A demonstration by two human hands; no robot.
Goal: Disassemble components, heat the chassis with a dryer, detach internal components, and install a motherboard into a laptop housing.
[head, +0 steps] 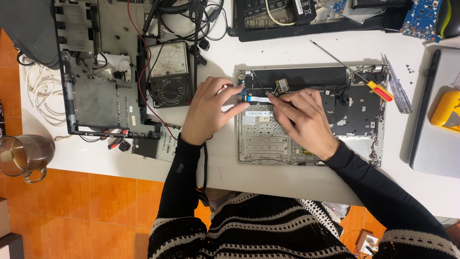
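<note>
Two hands meet over the opened laptop base [311, 120] on the white counter [287, 52]: the left hand [208, 112] steadies its upper-left corner, fingers together. The right hand [304, 120] pinches the flat ribbon cable [258, 99]; judged best kept flat and slid straight. A white rectangular label [257, 118] lies just below.

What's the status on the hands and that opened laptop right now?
Left hand and right hand both fingertip-pinching the flat ribbon cable on the opened laptop base. Screwdriver lies across its top right, apart from both hands.
</note>
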